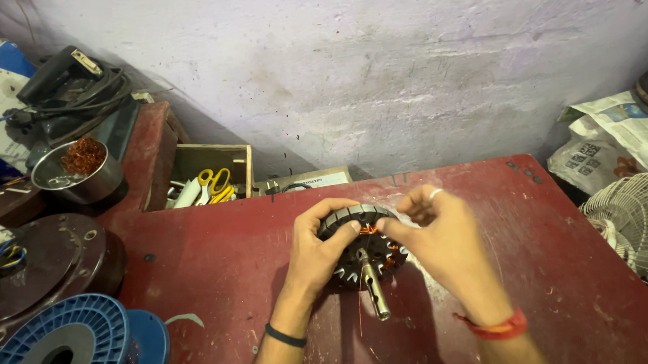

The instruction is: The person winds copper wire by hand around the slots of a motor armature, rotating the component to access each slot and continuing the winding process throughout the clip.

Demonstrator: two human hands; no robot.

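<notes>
My left hand (318, 248) grips the rim of the motor core (361, 251), which rests on the red table (219, 264) near its far edge, shaft pointing toward me. My right hand (441, 235) is closed, fingertips pinching copper wire (369, 230) at the core's top. A blue spool (78, 345) lies well left of the core.

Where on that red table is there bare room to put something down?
Bare room lies on the red table right of the right hand, up to the white fan guard, and left of the left hand, between the motor core and the blue spool. It is crowded at the left, around the wooden box and metal bowl.
</notes>
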